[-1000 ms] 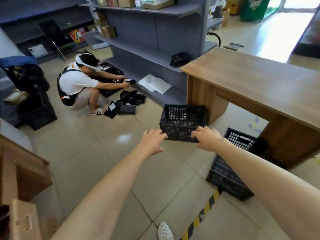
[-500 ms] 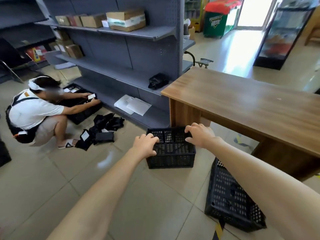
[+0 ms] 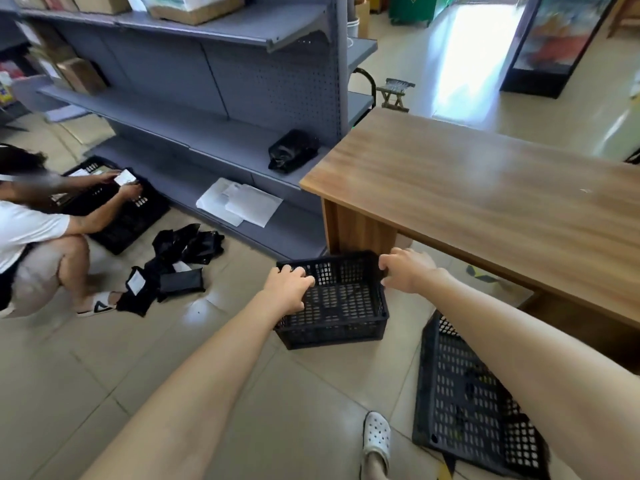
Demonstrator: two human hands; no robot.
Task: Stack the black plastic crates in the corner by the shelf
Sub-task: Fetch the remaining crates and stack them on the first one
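Head view, looking down past two outstretched bare arms. The left hand [image 3: 289, 284] closes its grip over the left rim of a black plastic crate [image 3: 341, 306], fingers curled over the edge; the right hand [image 3: 408, 270] grips the opposite rim near the far right corner, fingers likewise wrapped on the plastic. The crate is open side up, just in front of the corner formed by the end of the grey shelf unit [image 3: 221, 109] and the side panel of the wooden counter [image 3: 485, 188]; whether its base touches the tiled floor [image 3: 104, 368] cannot be told. A second black crate [image 3: 464, 407] lies on the floor to the right, beside the counter and partly hidden behind the right forearm, apart from the held crate. A white perforated clog [image 3: 376, 436] shows at the lower edge, between the two arms. On the shelf unit's lowest level lie white sheets [image 3: 242, 202]; a crumpled black bag [image 3: 292, 150] sits on the level above, close to the counter's corner. To the left a second person [image 3: 31, 237] in a white shirt crouches, hands over a third black crate [image 3: 131, 216] set against the shelf base, with black packets [image 3: 180, 265] scattered on the floor beside them. Cardboard boxes [image 3: 190, 6] stand on the top shelf.
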